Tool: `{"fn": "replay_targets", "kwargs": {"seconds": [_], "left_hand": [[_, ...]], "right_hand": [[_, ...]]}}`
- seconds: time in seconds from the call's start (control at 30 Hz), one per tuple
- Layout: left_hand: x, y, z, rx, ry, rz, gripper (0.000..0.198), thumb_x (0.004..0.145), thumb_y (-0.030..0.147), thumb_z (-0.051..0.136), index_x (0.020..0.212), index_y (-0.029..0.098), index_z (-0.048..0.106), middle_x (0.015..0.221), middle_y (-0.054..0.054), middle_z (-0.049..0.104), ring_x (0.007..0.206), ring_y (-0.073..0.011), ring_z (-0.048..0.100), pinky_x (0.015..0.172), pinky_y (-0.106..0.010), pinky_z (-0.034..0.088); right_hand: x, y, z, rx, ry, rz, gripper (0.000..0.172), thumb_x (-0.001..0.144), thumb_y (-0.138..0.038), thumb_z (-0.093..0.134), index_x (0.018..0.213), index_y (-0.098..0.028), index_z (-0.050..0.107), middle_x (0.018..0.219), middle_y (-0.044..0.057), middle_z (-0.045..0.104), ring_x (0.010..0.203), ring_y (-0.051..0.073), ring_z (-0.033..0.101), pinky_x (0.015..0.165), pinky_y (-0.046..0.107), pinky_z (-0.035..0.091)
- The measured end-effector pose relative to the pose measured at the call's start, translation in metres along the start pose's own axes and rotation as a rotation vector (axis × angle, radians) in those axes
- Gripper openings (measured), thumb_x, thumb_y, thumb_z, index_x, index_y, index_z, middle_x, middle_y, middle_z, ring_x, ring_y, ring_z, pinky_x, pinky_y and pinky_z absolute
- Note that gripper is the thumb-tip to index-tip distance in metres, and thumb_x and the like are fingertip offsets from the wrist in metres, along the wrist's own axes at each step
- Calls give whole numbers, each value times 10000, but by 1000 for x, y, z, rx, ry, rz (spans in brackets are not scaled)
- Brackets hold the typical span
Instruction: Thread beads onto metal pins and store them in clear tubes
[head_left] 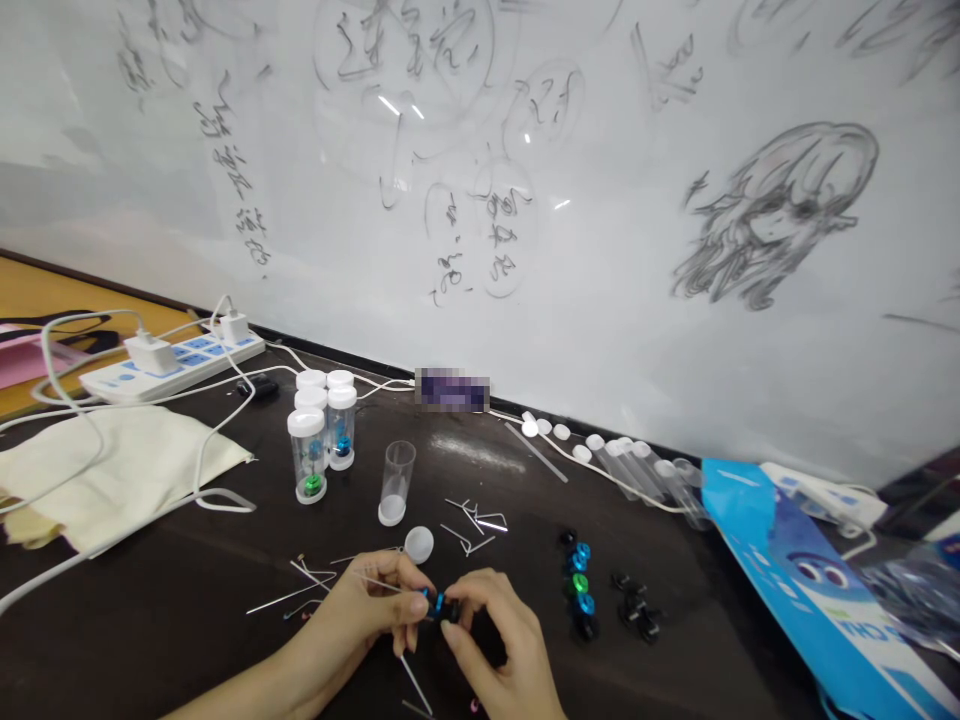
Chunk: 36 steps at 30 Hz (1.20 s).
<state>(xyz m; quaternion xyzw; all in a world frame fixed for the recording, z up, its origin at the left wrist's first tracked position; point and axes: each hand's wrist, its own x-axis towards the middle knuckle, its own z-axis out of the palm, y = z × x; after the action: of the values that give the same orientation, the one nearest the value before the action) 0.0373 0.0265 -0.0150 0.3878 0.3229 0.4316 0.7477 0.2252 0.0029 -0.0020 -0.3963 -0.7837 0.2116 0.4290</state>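
My left hand (382,605) pinches a small blue-and-black spool-like part (439,603) together with a thin metal rod (379,580) that points up and left. My right hand (499,630) grips the black end of the same part between thumb and fingers. Another thin straight rod (416,683) sticks out below my left hand; whether it is held or lies on the table I cannot tell. Just beyond the hands, a white cap (418,545) lies beside an upright clear tube (397,480) with no lid on it. Loose metal rods (300,590) lie to the left of my left hand.
Capped tubes (307,460) with coloured parts stand back left. Bent metal pieces (472,525) lie ahead. A row of blue, green and black parts (580,583) and black pieces (637,605) lie right, near a blue package (795,580). White cables trail from a power strip (180,365).
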Motion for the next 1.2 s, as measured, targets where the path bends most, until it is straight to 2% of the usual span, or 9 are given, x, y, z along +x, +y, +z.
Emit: {"fn": "replay_targets", "kwargs": {"seconds": [0.33,0.47,0.7,0.9,1.2], "left_hand": [[1,-1,-1,-2,1,7,225,669,286,822,726,112,693,526,-3,607,457,-86,529,444,-176,372],[0,0,1,-8,5,-1,239,660,294,829,719,109,691,527,-7,611,462,-88,533,449,-178,375],[-1,3,2,-1,9,0,246,654,300,830,722,105,695,521,-9,605,458,-88,518,449,-184,368],[1,2,1,2,15,2,252,642,311,837,713,112,698,526,-6,602,461,-88,519,446,-183,365],[0,1,2,9,18,-1,258,631,316,842,703,112,701,511,-8,603,451,-92,519,441,-186,369]], "right_hand": [[-1,1,1,7,-9,13,169,851,-143,567,996,-224,596,787,8,631,754,178,601,724,290,462],[-3,2,2,8,3,38,232,835,-141,571,1054,-217,569,820,10,637,718,165,605,721,290,468],[-4,2,1,-23,3,30,103,851,-166,566,937,-214,596,760,6,629,720,168,609,726,282,466],[-4,1,1,-12,15,54,149,843,-188,581,990,-211,578,768,7,629,708,170,609,713,284,476],[-1,1,1,-12,-21,33,112,843,-155,569,936,-214,593,764,5,622,729,170,594,703,278,449]]}}
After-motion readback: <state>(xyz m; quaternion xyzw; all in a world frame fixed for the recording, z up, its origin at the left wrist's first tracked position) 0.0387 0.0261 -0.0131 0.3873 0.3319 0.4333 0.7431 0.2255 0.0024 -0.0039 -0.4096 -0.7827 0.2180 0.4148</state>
